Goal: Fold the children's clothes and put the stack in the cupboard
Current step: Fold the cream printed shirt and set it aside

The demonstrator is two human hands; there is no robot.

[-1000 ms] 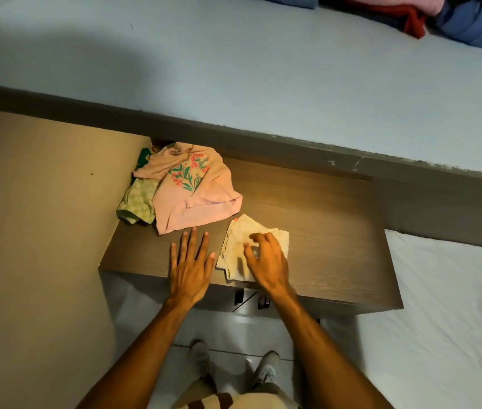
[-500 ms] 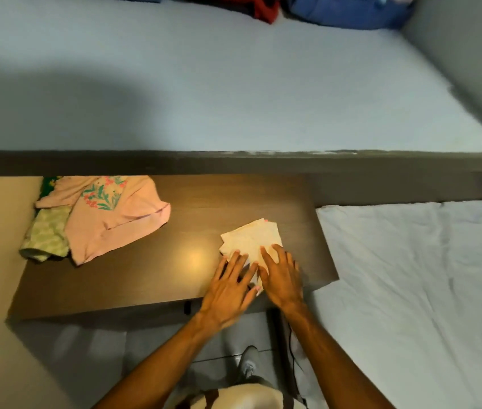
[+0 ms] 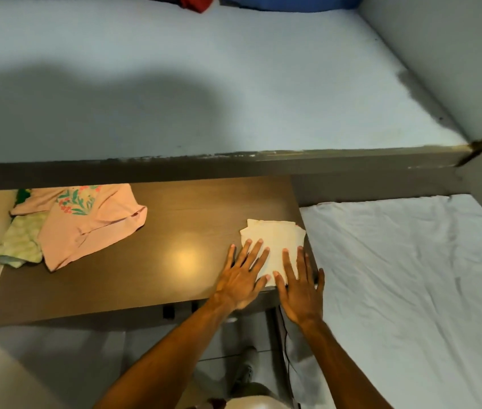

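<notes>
Both hands lie flat, fingers straight and spread: the left hand and right hand press the near edge of a folded cream cloth garment. It sits at the right near corner of the brown wooden tabletop. A pink floral-print shirt lies far left.

Both hands press flat (fingers straight) on folded cream garment at table corner
</notes>
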